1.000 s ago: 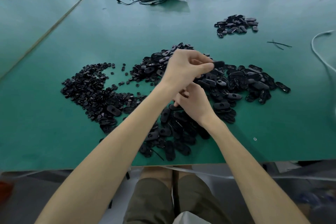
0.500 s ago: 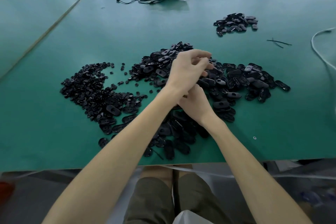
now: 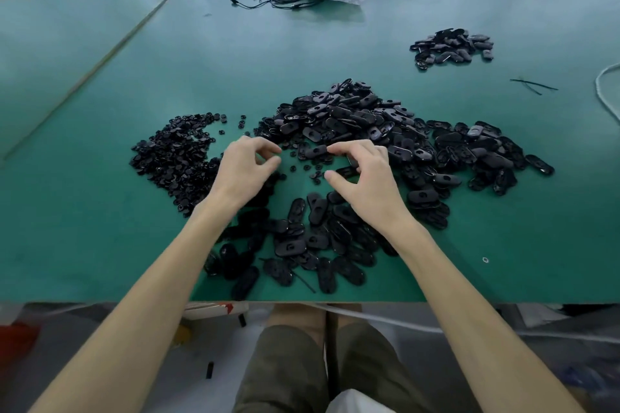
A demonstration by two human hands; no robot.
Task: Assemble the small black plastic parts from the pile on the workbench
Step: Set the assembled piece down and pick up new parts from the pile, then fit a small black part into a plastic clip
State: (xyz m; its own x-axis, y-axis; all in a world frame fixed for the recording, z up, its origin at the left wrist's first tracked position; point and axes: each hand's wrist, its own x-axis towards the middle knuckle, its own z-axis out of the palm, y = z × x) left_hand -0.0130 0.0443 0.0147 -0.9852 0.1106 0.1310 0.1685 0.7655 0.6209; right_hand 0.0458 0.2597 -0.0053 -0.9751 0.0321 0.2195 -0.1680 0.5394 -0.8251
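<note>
Both hands are low over the middle of the green counter, right in the gap between the heaps. The right hand is the busy one. Its forefinger tip meets the right-hand end of one oval black shell, which lies at the near fringe of the big pile of oval shells. Its thumb sits well apart, nearer the front edge, so I can't tell whether that shell is truly pinched or only touched.

The shell's long axis runs across the counter, left edge to right edge, and its free end points at the left hand. That hand is just beside it, fingers curled, forefinger and thumb drawn narrow. If there's a small round piece between them, it's too small to make out.

The heap of small round pieces lies off to the left hand's left, with a few loose round pieces scattered between the hands. So the shell sits between the two, closer to the right. My read is that the coming move is a short one, with the left fingertips travelling rightward along that axis to meet the shell's free end
</note>
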